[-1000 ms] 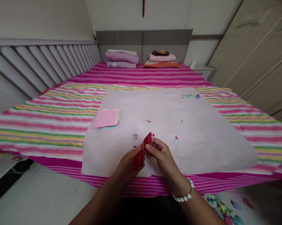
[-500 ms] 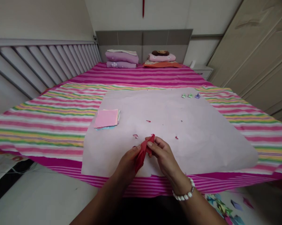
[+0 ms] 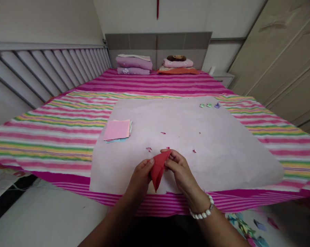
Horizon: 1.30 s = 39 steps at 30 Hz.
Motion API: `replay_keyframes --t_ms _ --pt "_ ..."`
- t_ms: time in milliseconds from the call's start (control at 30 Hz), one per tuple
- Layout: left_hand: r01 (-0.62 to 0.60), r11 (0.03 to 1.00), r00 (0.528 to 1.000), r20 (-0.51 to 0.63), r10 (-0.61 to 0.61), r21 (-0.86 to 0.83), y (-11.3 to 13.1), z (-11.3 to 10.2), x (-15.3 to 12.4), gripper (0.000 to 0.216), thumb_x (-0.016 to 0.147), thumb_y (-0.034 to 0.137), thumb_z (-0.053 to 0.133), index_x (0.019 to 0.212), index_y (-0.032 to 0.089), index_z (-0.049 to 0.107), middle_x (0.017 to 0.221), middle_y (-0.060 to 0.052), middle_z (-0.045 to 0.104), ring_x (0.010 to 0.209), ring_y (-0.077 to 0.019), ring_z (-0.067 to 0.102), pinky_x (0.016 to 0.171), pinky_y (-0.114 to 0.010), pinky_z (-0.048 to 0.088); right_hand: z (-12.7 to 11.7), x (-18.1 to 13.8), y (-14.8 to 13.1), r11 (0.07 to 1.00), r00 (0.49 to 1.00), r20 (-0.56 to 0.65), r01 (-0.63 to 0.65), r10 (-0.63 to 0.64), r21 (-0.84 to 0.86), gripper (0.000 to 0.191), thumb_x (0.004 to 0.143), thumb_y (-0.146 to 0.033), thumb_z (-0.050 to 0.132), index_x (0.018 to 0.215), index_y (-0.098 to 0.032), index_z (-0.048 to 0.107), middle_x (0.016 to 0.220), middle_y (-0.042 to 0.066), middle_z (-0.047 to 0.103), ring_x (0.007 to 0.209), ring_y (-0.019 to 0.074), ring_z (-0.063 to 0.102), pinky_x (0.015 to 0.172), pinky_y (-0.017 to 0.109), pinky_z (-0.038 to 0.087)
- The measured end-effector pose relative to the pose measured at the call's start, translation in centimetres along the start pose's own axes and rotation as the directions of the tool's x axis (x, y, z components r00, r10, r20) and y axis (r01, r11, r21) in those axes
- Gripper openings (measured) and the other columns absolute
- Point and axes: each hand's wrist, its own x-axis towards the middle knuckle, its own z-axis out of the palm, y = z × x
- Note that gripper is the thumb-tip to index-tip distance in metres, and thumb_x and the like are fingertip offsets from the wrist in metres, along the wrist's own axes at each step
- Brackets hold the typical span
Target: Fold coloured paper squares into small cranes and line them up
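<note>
The left hand (image 3: 141,174) and right hand (image 3: 182,171) pinched opposite sides of the red paper (image 3: 159,166), likely to steady its folds above the pale sheet (image 3: 227,151)

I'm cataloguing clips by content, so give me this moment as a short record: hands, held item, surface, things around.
Left hand: pinches one side of the red folded paper
Right hand: fingers at its upper right corner; white beaded bracelet on the wrist
Held item: pointed, narrow end downward
Surface: large pale sheet on a striped bed cover
Left side: stack of paper squares, pink on top
Far right: three small folded pieces, two green, one purple
Scattered: small reddish scraps
</note>
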Motion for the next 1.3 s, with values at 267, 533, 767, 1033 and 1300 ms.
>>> replay_keyframes --t_ms 267,533,767,1033,1300 --pt "-0.119 0.985 0.985 -0.111 0.134 0.126 -0.3 0.2 0.3 0.033 0.072 0.046 0.071 0.073 0.015 0.063 0.061 0.002 0.06 0.06 -0.0125 0.056 0.062 -0.025 0.045 0.8 -0.3 0.9 0.994 0.997 0.058 0.052 -0.047 -0.096 0.006 0.068 -0.022 0.064 0.074 -0.019 0.062 0.064 -0.004 0.059 0.059 0.0126 0.051 0.056 0.024 0.042" --pt "-0.214 0.872 0.931 -0.179 0.319 0.44 -0.4 -0.4 0.9 0.065 0.071 0.043 0.071 0.124 0.01 0.053 0.052 0.01 0.048 0.047 -0.0085 0.044 0.049 -0.021 0.037 0.8 -0.1 1.6 0.971 0.993 0.02 0.117 -0.116 -0.206 0.008 0.07 -0.026 0.061 0.073 -0.019 0.058 0.06 -0.004 0.057 0.051 0.0116 0.049 0.049 0.023 0.04" --pt "-0.256 0.758 0.948 0.002 0.319 0.599 -0.2 0.2 -0.1 0.058 0.08 0.041 0.061 0.129 0.012 0.05 0.085 -0.003 0.062 0.065 -0.0127 0.059 0.059 -0.025 0.05 0.5 -0.3 1.7 0.834 0.956 0.01 0.262 -0.294 -0.486 0.006 0.075 -0.02 0.056 0.069 -0.018 0.058 0.06 -0.003 0.051 0.055 0.0125 0.046 0.052 0.024 0.038" --pt "-0.284 0.694 0.941 0.056 0.332 0.662 0.6 -0.3 0.4 0.038 0.082 0.033 0.057 0.115 0.015 0.059 0.085 -0.005 0.066 0.075 -0.0179 0.065 0.071 -0.031 0.054 0.3 -0.4 1.2 0.752 0.936 0.056 0.314 -0.347 -0.579 0.015 0.079 -0.018 0.054 0.081 -0.018 0.068 0.072 0.002 0.06 0.063 0.0151 0.054 0.057 0.026 0.042" --pt "-0.31 0.631 0.913 0.038 0.405 0.711 1.2 -1.2 0.8 0.037 0.073 0.018 0.057 0.109 0.014 0.063 0.082 -0.003 0.064 0.068 -0.0144 0.062 0.066 -0.028 0.053 -0.7 0.3 1.0 0.769 0.94 0.016 0.29 -0.342 -0.569 0.019 0.071 -0.012 0.053 0.077 -0.019 0.07 0.071 0.0 0.056 0.057 0.0122 0.049 0.052 0.024 0.038"
